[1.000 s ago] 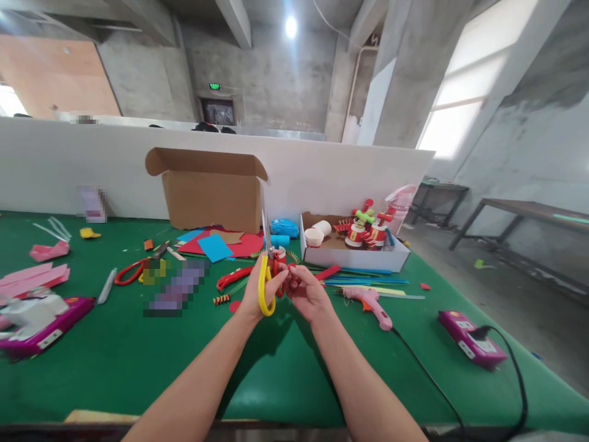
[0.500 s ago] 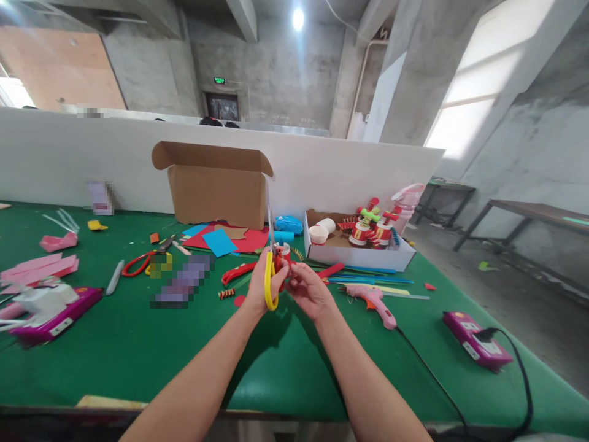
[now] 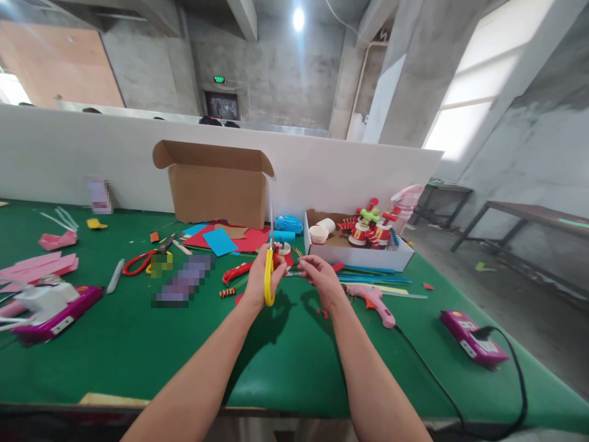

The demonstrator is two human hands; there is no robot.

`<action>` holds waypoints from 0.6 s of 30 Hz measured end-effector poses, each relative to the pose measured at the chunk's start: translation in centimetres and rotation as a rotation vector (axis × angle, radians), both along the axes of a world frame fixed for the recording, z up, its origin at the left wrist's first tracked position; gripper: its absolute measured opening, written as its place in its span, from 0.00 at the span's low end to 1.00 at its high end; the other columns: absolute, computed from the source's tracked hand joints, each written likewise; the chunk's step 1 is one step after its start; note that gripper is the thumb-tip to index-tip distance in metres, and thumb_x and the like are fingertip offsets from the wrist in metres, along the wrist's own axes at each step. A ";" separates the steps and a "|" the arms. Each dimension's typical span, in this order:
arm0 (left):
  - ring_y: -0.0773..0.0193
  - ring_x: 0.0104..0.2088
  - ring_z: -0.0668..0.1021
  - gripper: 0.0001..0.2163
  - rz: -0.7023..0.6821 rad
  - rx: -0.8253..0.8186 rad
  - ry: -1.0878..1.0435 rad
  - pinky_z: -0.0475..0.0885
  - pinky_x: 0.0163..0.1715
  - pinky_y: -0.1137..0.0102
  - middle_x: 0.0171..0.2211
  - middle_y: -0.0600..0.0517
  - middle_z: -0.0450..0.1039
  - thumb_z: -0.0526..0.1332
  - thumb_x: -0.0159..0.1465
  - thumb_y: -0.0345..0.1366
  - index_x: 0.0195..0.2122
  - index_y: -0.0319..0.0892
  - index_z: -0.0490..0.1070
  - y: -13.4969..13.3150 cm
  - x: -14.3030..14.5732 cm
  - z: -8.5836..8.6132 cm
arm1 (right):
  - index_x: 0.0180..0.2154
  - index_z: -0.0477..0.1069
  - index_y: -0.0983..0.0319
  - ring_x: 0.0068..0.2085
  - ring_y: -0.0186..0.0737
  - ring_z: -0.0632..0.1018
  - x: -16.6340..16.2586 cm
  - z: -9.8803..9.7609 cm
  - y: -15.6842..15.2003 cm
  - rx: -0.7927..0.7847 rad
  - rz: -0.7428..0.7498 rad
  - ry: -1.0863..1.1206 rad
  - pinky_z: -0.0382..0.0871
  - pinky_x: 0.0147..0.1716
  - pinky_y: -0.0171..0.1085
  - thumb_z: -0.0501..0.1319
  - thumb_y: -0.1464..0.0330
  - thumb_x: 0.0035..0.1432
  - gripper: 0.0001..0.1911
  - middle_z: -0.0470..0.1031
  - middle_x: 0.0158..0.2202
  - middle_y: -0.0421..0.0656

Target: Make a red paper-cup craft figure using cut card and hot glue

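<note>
My left hand (image 3: 258, 281) is closed around scissors with a yellow handle (image 3: 269, 288), their blades pointing up and away. A small red piece (image 3: 288, 260) shows at its fingertips, its shape partly hidden. Just to the right, apart from the left, is my right hand (image 3: 323, 279), with thumb and fingertips pinched; what they hold, if anything, is too small to make out. A small red scrap (image 3: 323, 314) lies on the green table (image 3: 285, 362) under the right wrist. Behind my hands are a white cup (image 3: 284, 248) and a blue roll (image 3: 284, 236).
A white tray (image 3: 359, 255) holds paper cups and red figures. A pink glue gun (image 3: 376, 302) with a trailing cord lies right, near a purple power strip (image 3: 473, 341). Left are more scissors (image 3: 138, 263) and pink paper (image 3: 41, 270). A brown box (image 3: 218, 195) stands behind.
My right hand has moved a little to the right, away from my left hand, opening a gap between them. A red scrap now shows on the table below it.
</note>
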State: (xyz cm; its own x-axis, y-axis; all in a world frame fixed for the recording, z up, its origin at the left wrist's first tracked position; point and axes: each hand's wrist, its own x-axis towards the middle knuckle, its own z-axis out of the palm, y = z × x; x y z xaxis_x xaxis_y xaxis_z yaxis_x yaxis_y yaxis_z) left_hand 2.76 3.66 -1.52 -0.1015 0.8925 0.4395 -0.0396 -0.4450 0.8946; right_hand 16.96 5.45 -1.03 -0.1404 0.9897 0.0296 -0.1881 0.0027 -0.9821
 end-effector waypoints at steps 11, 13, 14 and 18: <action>0.72 0.25 0.71 0.18 -0.015 0.020 0.044 0.69 0.28 0.75 0.26 0.59 0.66 0.63 0.51 0.33 0.43 0.42 0.62 0.0 -0.5 0.4 | 0.24 0.74 0.63 0.25 0.30 0.69 -1.4 -0.1 0.2 0.030 0.110 0.029 0.63 0.31 0.33 0.70 0.63 0.37 0.12 0.73 0.22 0.38; 0.72 0.23 0.71 0.19 -0.005 0.003 0.016 0.69 0.25 0.76 0.25 0.59 0.65 0.63 0.52 0.34 0.44 0.42 0.61 0.1 -0.5 0.5 | 0.23 0.74 0.63 0.25 0.31 0.70 -1.4 0.4 0.9 0.044 0.075 -0.009 0.64 0.31 0.34 0.70 0.63 0.36 0.12 0.73 0.22 0.38; 0.72 0.22 0.72 0.18 0.011 -0.009 -0.010 0.69 0.24 0.76 0.24 0.59 0.65 0.63 0.52 0.34 0.44 0.42 0.61 0.2 -0.5 0.6 | 0.24 0.75 0.63 0.26 0.31 0.70 -1.3 0.7 1.4 0.055 0.033 -0.039 0.64 0.31 0.34 0.70 0.63 0.36 0.12 0.73 0.22 0.38; 0.72 0.20 0.72 0.17 0.091 -0.053 -0.109 0.68 0.20 0.76 0.24 0.60 0.65 0.62 0.53 0.34 0.42 0.42 0.60 0.5 -0.8 0.7 | 0.24 0.76 0.63 0.26 0.32 0.69 -1.6 2.4 4.0 0.143 -0.188 -0.220 0.62 0.28 0.34 0.69 0.62 0.37 0.11 0.72 0.21 0.38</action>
State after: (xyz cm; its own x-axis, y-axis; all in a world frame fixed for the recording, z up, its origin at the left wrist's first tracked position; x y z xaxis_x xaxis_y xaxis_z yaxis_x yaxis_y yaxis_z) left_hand 2.00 4.20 -0.84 -0.2277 0.8989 0.3743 -0.0997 -0.4039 0.9093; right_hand 15.39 9.44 1.34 0.0258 0.9868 0.1596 0.0451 0.1584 -0.9863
